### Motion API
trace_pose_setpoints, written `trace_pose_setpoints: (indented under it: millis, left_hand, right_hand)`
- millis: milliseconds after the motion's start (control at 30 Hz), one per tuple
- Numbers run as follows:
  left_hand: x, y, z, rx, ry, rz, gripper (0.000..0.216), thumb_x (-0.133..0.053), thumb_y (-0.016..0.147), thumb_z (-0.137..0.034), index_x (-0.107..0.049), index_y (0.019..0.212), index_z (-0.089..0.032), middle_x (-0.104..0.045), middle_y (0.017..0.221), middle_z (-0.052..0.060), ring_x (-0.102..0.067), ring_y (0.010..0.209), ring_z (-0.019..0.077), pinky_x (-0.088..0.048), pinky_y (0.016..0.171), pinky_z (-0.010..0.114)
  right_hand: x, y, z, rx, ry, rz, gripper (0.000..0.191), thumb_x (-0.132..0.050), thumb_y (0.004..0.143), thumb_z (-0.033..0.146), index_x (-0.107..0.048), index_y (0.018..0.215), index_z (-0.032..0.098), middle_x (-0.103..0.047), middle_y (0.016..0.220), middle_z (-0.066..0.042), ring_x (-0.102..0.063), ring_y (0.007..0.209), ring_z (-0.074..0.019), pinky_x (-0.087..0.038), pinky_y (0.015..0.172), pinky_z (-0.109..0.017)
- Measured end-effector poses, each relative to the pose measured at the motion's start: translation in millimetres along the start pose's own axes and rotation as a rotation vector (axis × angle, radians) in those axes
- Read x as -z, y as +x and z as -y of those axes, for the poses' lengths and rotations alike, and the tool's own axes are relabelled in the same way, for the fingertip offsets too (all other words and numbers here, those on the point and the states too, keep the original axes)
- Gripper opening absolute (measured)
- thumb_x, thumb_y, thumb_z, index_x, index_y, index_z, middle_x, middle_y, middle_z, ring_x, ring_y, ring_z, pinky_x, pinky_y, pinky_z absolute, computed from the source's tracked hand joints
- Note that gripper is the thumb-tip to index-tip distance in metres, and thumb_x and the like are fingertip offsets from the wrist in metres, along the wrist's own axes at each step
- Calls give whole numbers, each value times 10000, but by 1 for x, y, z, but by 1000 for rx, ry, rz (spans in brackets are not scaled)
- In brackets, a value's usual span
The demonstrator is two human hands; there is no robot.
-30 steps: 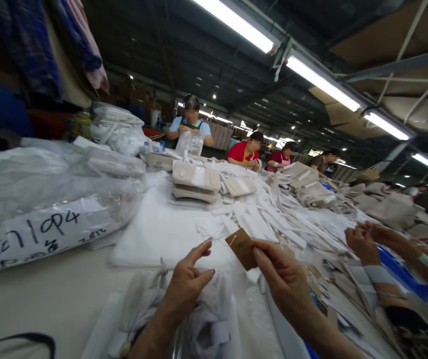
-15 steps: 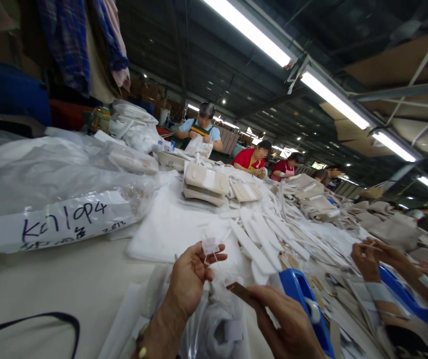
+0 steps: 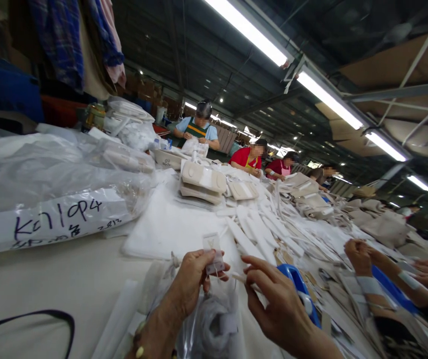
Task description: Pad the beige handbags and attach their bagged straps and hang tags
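Note:
My left hand pinches a small white hang tag between thumb and fingers, with a thin white string hanging below it. Close on the right, my right hand grips a narrow pale strip, its tip pointing toward the tag; most of the strip is hidden by the fingers. Under both hands lies a clear plastic bag with a coil of white string-like material. A blue plastic holder, partly covered by my right hand, stands just beyond it.
A plastic-wrapped bundle with a handwritten label fills the left. Ahead are white sheets, stacked beige pieces and white strips. A co-worker's hands work at the right; other people sit across the table.
My left thumb has closed onto the tag, which now stands upright in the fingers. My right hand has risen and turned, and the strip it holds has turned with it.

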State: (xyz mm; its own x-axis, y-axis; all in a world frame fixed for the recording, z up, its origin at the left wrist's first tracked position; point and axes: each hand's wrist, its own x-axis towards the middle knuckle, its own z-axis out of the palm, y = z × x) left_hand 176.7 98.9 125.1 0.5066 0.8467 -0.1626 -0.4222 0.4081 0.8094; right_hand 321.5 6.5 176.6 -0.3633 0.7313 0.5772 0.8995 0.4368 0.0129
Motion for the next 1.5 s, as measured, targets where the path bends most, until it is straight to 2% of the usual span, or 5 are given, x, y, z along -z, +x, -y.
trace_pose_setpoints:
  millis: [200, 700, 1033, 1300, 1500]
  left_hand:
    - [1, 2, 0, -35, 71, -83, 396, -554, 629, -425, -637, 778, -67, -652, 571, 90, -558, 441, 138, -265, 325, 175]
    - [3, 7, 3, -42, 27, -196, 375, -535, 625, -416, -624, 774, -84, -634, 546, 68, -411, 363, 70, -215, 326, 168]
    - [3, 6, 2, -51, 4, -182, 363, -563, 623, -409, -623, 781, -87, -645, 563, 79, -434, 377, 77, -224, 336, 172]
    - [2, 4, 0, -22, 14, -168, 363, -536, 643, -422, -609, 783, -96, -621, 529, 51, -404, 353, 64, -199, 322, 161]
    - [-2, -2, 2, -2, 67, 24, 347, -547, 660, -463, -577, 644, -118, -619, 533, 66, -399, 347, 54, -193, 321, 161]
  right_hand:
    - [-9, 11, -2, 278, -266, -9, 263, -386, 839, 29, -598, 881, 178, -643, 1152, -104, -610, 980, -213, -474, 827, -377]
    - [-16, -33, 0, -29, 53, -12, 104, -470, 799, 96, -468, 791, 200, -562, 1028, -149, -623, 920, -213, -567, 684, -288]
    - [-19, -29, -5, -26, 61, -151, 382, -453, 849, 33, -462, 1207, 164, -637, 762, -29, -594, 672, -152, -503, 625, -268]
    - [-7, -10, -5, 155, -197, -60, 249, -410, 862, 13, -596, 810, 171, -666, 1027, -97, -609, 864, -172, -440, 766, -319]
    - [-16, 4, -11, 283, -78, 113, 305, -358, 834, -26, -536, 677, 165, -556, 1308, -99, -619, 959, -175, -499, 817, -342]
